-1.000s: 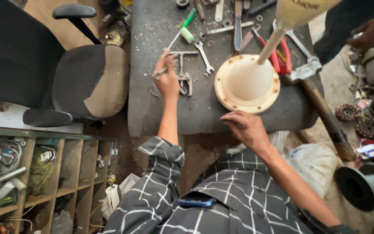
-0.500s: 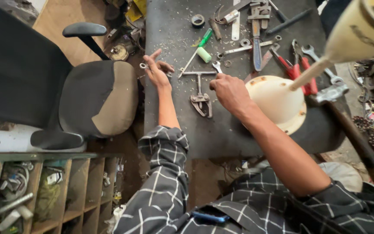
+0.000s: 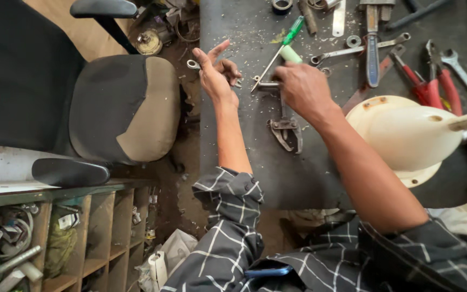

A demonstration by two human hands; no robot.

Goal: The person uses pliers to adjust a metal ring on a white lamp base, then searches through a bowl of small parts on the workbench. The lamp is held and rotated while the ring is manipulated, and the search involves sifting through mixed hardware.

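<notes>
R hand [image 3: 302, 86] grasping T-bar of grey steel gear puller [image 3: 283, 125], flat on dark tabletop [image 3: 233, 130]. L hand [image 3: 217, 73] half-curled, apparently pinching small ring [image 3: 193, 64] at edge. Risk: ring drops off edge; puller slips, pinches.

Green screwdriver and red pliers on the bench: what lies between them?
In the head view, between the green screwdriver and the red pliers lie a spanner and a blue-handled tool.

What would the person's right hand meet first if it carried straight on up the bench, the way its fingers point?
Probably the green-handled screwdriver, lying just beyond the right hand; depth is unclear, so hedge.
</notes>
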